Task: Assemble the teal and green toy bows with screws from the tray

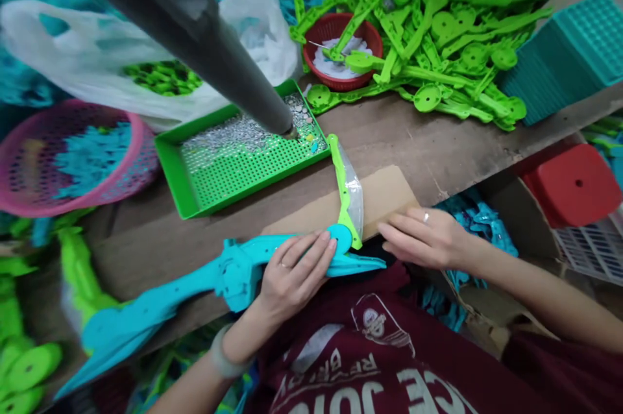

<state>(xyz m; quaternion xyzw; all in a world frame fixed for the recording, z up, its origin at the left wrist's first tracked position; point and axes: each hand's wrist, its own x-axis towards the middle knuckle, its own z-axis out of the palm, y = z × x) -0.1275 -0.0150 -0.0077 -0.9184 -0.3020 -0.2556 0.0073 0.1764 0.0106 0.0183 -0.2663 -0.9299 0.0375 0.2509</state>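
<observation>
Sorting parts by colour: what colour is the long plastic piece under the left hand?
Turquoise blue; the long plastic piece under the left hand shows best in the head view.
</observation>
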